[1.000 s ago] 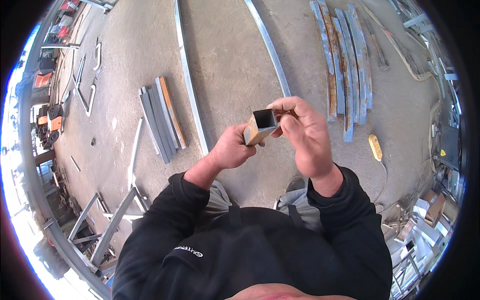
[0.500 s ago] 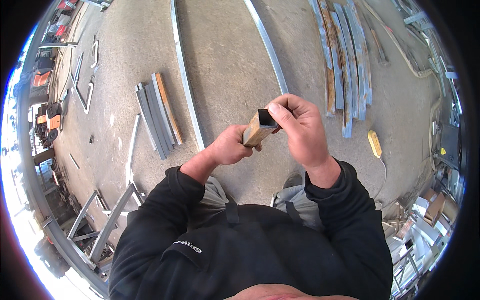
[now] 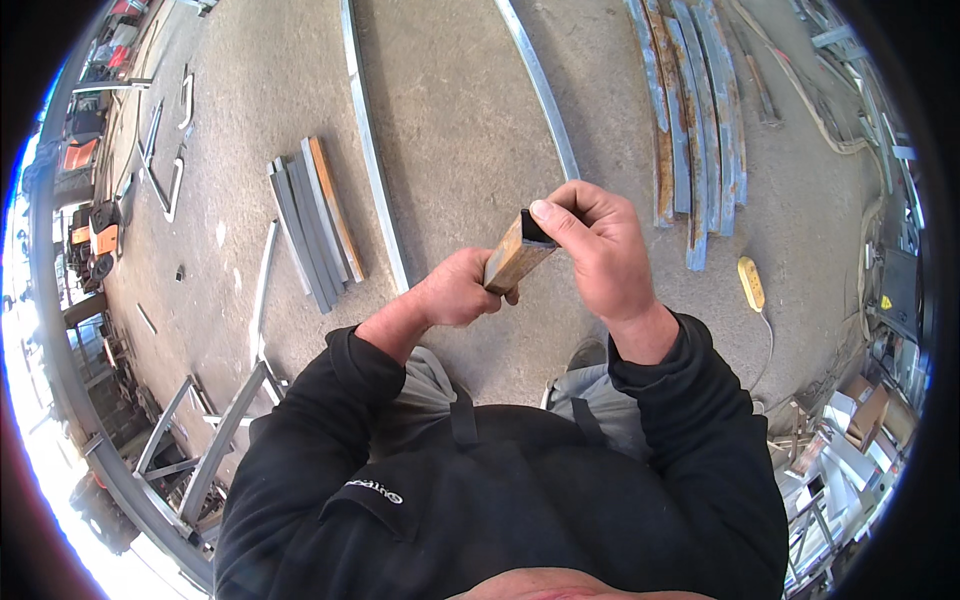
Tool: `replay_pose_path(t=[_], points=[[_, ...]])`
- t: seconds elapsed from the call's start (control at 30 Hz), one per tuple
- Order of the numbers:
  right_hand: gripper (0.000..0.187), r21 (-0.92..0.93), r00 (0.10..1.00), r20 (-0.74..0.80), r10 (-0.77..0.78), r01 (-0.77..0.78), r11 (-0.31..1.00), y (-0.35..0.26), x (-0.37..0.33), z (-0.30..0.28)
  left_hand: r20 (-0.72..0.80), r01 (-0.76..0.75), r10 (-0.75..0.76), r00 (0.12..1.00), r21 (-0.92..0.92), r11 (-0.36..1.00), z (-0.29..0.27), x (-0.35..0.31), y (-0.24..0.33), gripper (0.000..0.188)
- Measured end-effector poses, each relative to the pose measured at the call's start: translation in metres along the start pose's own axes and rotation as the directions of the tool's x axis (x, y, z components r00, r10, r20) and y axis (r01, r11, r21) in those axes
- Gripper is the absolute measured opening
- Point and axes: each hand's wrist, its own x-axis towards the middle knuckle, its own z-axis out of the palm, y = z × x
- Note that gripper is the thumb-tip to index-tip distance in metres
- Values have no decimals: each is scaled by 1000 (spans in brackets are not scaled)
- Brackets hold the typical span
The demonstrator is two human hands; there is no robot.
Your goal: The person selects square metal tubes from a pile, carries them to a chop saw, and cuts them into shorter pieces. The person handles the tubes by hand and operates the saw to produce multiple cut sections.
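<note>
In the head view, the square metal tube (image 3: 515, 258), rusty in patches, is held above the middle of the floor (image 3: 450, 150), its open end tilted upward. The hollow is dark, so what is inside cannot be told. White lettering marks the chest of the black top (image 3: 580, 500). The left hand (image 3: 455, 290) is wrapped firmly around the tube's lower part. The right hand (image 3: 605, 255), bent inward, has its thumb at the open rim; its curled fingers are partly hidden, so their grip cannot be told. Grey bars (image 3: 300, 235) lie toward the floor's left edge, rusty bars (image 3: 707, 120) toward its right.
</note>
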Motion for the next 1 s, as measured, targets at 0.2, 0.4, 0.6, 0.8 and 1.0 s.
replay_pose_path(t=[0.2, 0.4, 0.6, 0.8, 1.0], points=[[24, -9, 1000, 4, -6, 6, 1000, 5, 3, 0, -55, 51, -46, 997, 93, 994, 2, -1, -1, 23], [25, -35, 999, -27, 34, -35, 999, 7, 3, -3, -38, 79, -76, 996, 106, 991, 0, 0, 3, 25], [22, 22, 1000, 10, 29, -29, 999, 7, 2, -6, -94, 120, -103, 990, 203, 972, -1, 0, 15, 21], [18, -64, 1000, 10, -21, 22, 998, 7, -1, -10, -124, 94, -64, 990, 259, 961, 2, 0, 17, 23], [16, -34, 999, 7, -35, 35, 999, 10, -2, -11, -138, 84, -44, 989, 303, 949, 6, 1, 13, 26]])
